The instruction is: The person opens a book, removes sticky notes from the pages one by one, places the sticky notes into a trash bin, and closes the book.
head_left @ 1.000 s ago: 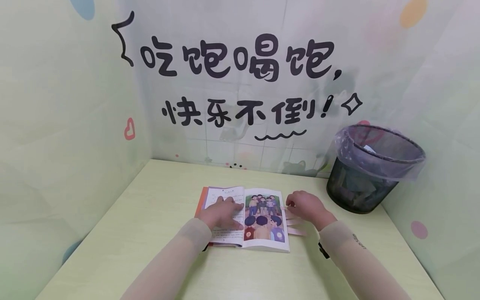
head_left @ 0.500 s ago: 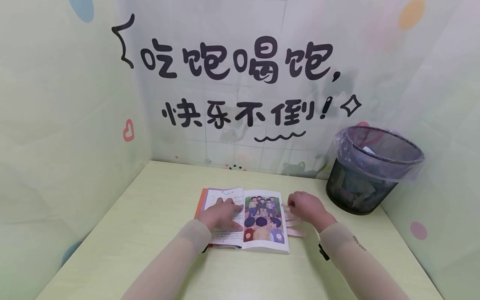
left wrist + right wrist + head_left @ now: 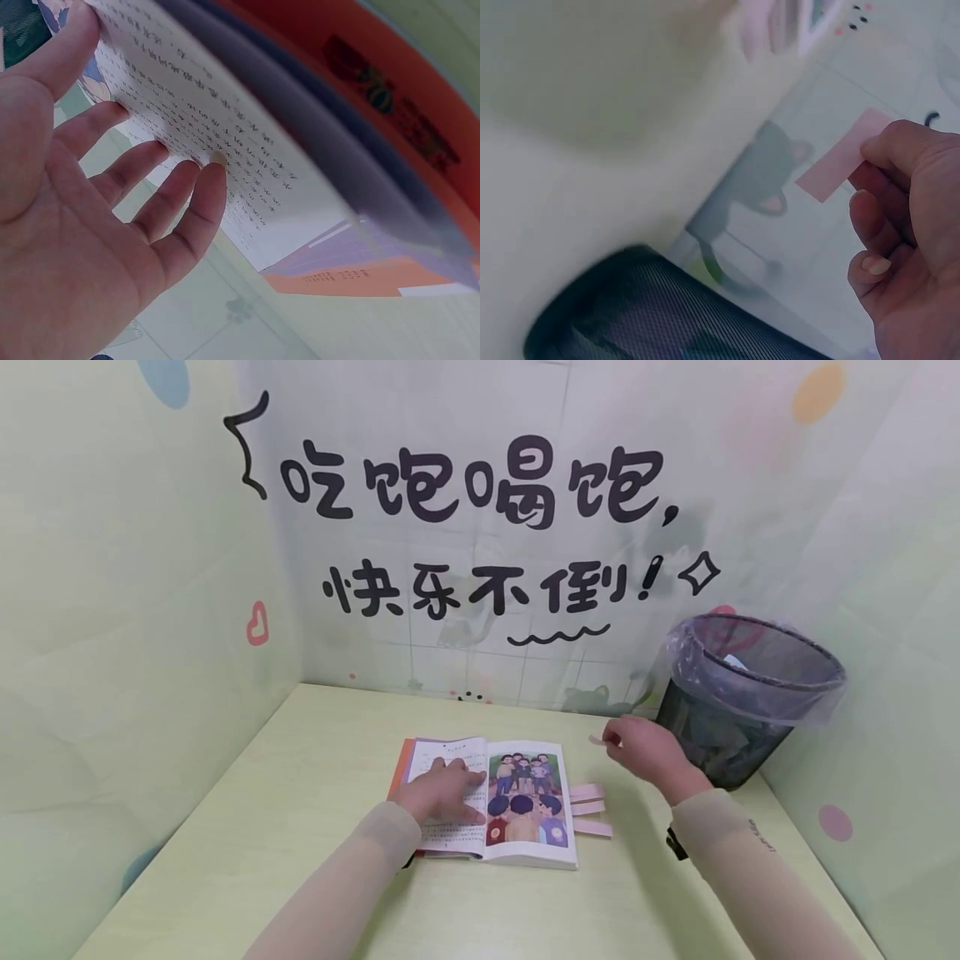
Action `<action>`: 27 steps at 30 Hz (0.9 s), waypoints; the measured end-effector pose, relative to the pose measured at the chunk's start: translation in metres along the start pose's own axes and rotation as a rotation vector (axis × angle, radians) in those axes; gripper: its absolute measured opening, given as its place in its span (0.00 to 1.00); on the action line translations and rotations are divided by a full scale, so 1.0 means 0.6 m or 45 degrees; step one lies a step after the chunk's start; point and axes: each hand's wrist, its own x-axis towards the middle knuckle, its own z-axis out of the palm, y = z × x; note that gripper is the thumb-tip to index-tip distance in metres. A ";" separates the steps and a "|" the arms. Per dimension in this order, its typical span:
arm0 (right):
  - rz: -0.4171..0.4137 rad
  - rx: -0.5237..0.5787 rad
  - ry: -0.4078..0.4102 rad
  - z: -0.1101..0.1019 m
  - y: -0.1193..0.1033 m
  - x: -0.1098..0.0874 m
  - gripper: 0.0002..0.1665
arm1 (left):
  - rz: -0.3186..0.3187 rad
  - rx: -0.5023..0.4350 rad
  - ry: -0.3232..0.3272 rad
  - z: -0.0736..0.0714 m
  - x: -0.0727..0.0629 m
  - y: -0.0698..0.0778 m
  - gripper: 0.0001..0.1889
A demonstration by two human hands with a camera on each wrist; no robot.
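An open book [image 3: 525, 797] lies on the table, with text on its left page and a coloured picture on its right page. My left hand [image 3: 442, 792] presses on the left page, its fingers spread; in the left wrist view the fingertips [image 3: 214, 176] touch the printed text. Between the thumb and index finger of my right hand [image 3: 651, 752] is a pink paper strip [image 3: 844, 157], pinched at one end. That hand is up and to the right of the book, apart from it. Several pink sticky tabs [image 3: 588, 807] stick out from the book's right edge.
A black mesh bin [image 3: 723, 739] with a clear plastic liner stands at the table's back right, just beyond my right hand. Some litter lies inside it. Printed wall sheets [image 3: 480, 527] enclose the table [image 3: 285, 777] at the back and sides.
My right hand has moved from the book's right edge up and to the right, taking one pink strip with it. The left hand stays on the page.
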 end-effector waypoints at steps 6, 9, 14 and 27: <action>0.015 0.006 0.073 -0.084 0.024 0.000 0.09 | -0.001 -0.005 -0.002 0.000 0.000 -0.001 0.41; 0.029 0.008 0.119 -0.128 0.038 -0.002 0.10 | -0.003 -0.001 -0.002 0.000 -0.001 -0.001 0.41; 0.067 -0.012 0.186 -0.192 0.061 -0.009 0.12 | -0.006 0.001 -0.007 0.000 -0.001 -0.002 0.41; 0.383 -0.018 0.511 -0.242 0.122 -0.039 0.16 | 0.005 0.018 -0.012 0.000 0.000 -0.002 0.41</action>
